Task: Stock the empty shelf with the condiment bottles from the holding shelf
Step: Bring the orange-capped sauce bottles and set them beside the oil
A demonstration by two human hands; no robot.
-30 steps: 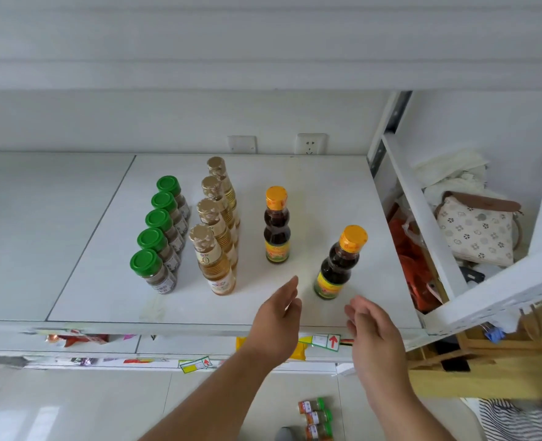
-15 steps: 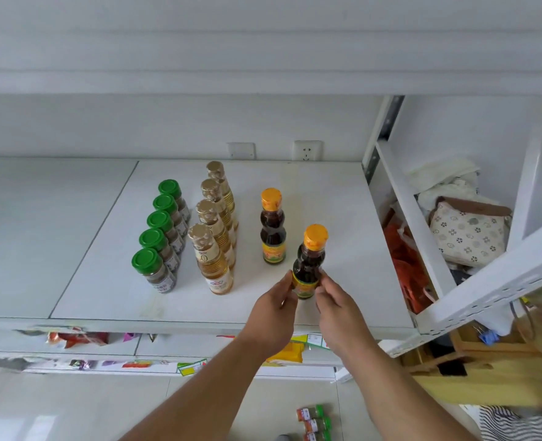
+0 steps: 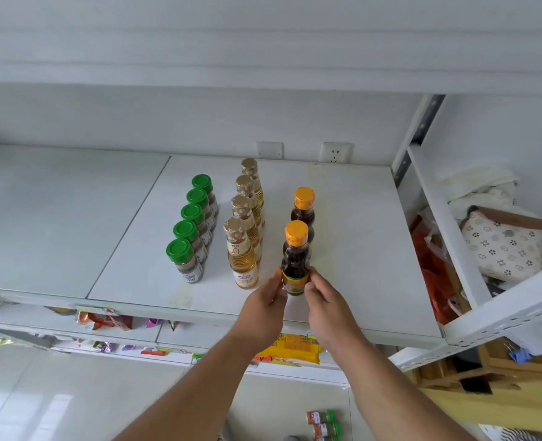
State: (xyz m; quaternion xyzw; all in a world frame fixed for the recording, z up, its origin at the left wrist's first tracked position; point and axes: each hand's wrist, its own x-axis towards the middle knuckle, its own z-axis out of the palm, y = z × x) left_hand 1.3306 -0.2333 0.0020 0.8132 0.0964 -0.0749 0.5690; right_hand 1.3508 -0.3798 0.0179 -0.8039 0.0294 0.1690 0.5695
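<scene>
A dark sauce bottle with an orange cap (image 3: 295, 256) stands upright on the white shelf (image 3: 358, 265), directly in front of a second orange-capped dark bottle (image 3: 303, 208). My left hand (image 3: 265, 305) and my right hand (image 3: 323, 302) both pinch its labelled base from either side. To the left runs a row of several gold-capped amber bottles (image 3: 242, 249), and further left a row of several green-capped spice jars (image 3: 185, 259).
Two wall sockets (image 3: 336, 152) sit behind the shelf. A white patterned bag (image 3: 505, 243) and orange plastic (image 3: 435, 275) lie on the rack to the right. A wooden crate (image 3: 502, 377) stands lower right. Snack packets hang below; small jars (image 3: 322, 424) lie on the floor.
Both hands reached the right-hand orange-capped bottle, took hold of it and slid it left into line in front of the other orange-capped bottle.
</scene>
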